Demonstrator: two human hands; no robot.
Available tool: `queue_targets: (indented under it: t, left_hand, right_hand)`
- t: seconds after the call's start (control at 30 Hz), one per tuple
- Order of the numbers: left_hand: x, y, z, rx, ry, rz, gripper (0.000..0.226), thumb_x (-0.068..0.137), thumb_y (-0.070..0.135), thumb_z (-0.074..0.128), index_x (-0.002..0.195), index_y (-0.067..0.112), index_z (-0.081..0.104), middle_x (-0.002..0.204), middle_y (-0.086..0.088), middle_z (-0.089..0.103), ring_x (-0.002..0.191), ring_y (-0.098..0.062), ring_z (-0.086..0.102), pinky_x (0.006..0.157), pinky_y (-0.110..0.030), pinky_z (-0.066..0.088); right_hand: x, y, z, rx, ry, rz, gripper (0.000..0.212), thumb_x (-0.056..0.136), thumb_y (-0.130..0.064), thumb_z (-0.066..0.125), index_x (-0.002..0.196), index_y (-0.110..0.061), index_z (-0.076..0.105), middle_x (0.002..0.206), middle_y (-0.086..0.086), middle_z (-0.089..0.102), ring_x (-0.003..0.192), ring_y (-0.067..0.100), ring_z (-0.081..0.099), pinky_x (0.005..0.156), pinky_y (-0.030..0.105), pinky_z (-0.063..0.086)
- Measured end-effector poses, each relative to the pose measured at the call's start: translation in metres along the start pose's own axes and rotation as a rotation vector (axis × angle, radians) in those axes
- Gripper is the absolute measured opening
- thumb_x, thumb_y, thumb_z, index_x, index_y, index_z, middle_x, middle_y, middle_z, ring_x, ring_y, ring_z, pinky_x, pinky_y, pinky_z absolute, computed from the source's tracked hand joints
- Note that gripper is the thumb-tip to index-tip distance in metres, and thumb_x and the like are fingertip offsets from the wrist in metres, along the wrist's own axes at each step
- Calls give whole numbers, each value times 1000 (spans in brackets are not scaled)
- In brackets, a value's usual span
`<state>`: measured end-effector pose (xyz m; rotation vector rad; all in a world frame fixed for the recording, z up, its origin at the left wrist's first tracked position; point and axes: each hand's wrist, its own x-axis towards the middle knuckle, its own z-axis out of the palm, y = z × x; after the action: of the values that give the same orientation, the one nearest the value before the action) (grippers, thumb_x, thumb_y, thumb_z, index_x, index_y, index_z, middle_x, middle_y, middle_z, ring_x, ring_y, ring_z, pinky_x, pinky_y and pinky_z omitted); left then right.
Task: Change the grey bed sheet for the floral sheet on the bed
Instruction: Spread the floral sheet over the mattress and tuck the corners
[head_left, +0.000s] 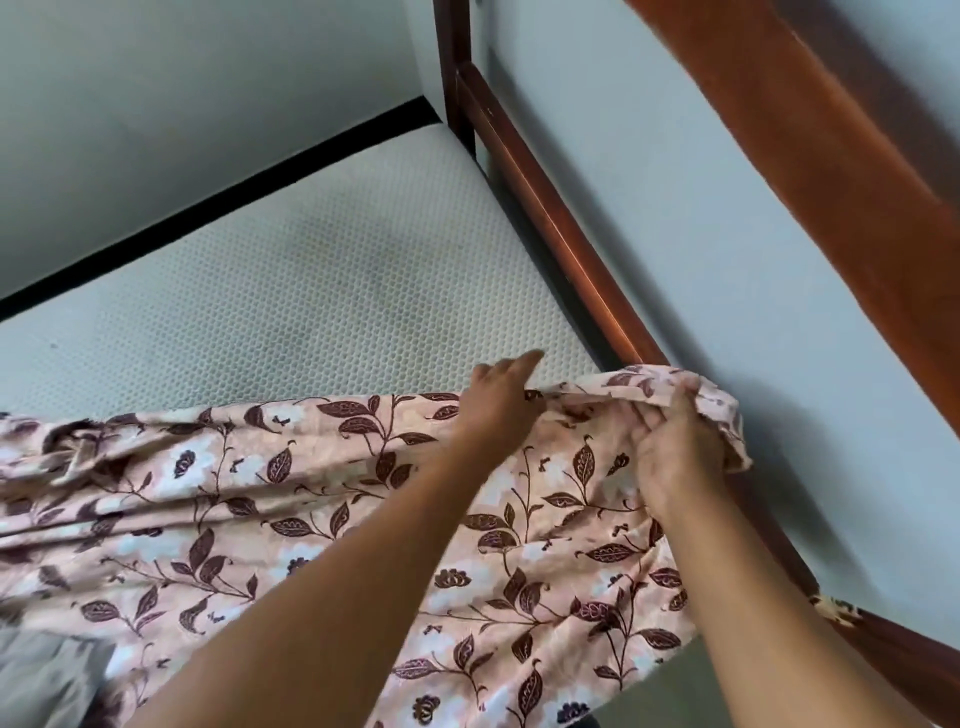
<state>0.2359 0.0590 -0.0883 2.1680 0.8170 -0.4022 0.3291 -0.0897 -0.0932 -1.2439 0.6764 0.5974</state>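
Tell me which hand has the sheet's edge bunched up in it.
The right hand, by the wooden bed rail, grips bunched floral sheet. The left hand only pinches the edge, one finger pointing out.

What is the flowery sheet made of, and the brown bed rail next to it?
The pink floral bed sheet looks like soft woven cloth, maybe cotton: it wrinkles and bunches in the right hand. The reddish-brown bed rail looks like varnished wood: it is smooth with a shiny streak.

left hand (498, 395) pinching floral sheet (291, 499) edge | right hand (670, 457) gripping bunched corner | bare mattress (291, 291) beyond
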Motion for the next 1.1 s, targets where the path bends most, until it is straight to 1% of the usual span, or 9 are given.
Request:
queue_targets:
  t: [0.2, 0.3, 0.4, 0.47, 0.57, 0.7, 0.8, 1.0, 1.1]
  left_hand:
    - [13, -38, -33, -314, -488, -193, 49, 96, 65, 48, 129, 34, 65, 116, 4, 67, 96, -24, 63, 80, -36, 49]
    - [20, -44, -43, -9, -653, -141, 38, 90, 59, 63, 115, 31, 71, 83, 5, 65, 67, -20, 53, 58, -24, 44]
    - [25, -48, -44, 335, -698, -103, 43, 91, 53, 67, 110, 14, 69, 82, 2, 60, 75, -19, 57, 66, -26, 46]
    - [31, -54, -55, 390, -609, -116, 51, 93, 60, 58, 103, 12, 66, 91, 0, 59, 86, -22, 59, 80, -33, 46]
    - [42, -60, -82, 230, -432, -140, 37, 93, 54, 62, 91, 18, 66, 85, 0, 63, 76, -19, 61, 74, -35, 52]
    - [64, -34, -120, 177, -246, -57, 30, 95, 35, 66, 118, 17, 71, 110, 0, 69, 105, -21, 63, 98, -40, 50]
    - [77, 4, -137, 134, -148, 1, 15, 94, 35, 67, 102, 23, 73, 93, 6, 67, 92, -16, 65, 76, -28, 49]
    - [93, 102, -123, -50, 629, 398, 20, 97, 18, 62, 112, 14, 75, 111, -4, 67, 93, -18, 66, 81, -29, 54]
    - [83, 98, -95, -27, 516, 527, 21, 97, 18, 63, 116, 16, 74, 132, -6, 61, 108, -18, 64, 95, -32, 55]
  right_hand:
    - [4, -28, 0, 316, 26, -23, 30, 104, -29, 51, 126, -10, 60, 106, 7, 78, 95, 17, 76, 71, 29, 62]
    - [10, -39, 4, 456, 28, 3, 33, 110, -27, 41, 125, -7, 63, 109, 9, 77, 98, 17, 75, 71, 29, 62]
    - [14, -45, 4, 492, 12, 16, 35, 110, -28, 40, 121, -7, 66, 116, 9, 75, 103, 17, 74, 78, 29, 62]
    - [15, -46, 5, 478, -25, 11, 34, 110, -28, 39, 115, -8, 66, 110, 8, 76, 100, 17, 75, 82, 32, 62]
    - [15, -40, 2, 346, -51, 24, 37, 109, -31, 40, 129, -10, 62, 120, 11, 74, 109, 23, 72, 93, 43, 58]
    - [15, -34, 3, 249, -4, 45, 37, 107, -32, 47, 134, -12, 63, 116, 7, 75, 109, 21, 72, 93, 47, 57]
    - [10, -35, 7, 236, 29, 31, 31, 106, -26, 51, 128, -10, 66, 107, 7, 78, 104, 20, 73, 86, 43, 61]
    - [1, -25, 21, 244, 47, 104, 21, 107, -14, 46, 100, -6, 65, 72, 7, 72, 59, 8, 67, 56, 20, 57]
    - [-9, -18, 17, 110, 15, 256, 40, 104, -40, 53, 114, -4, 65, 96, 14, 76, 81, 19, 73, 69, 29, 60]
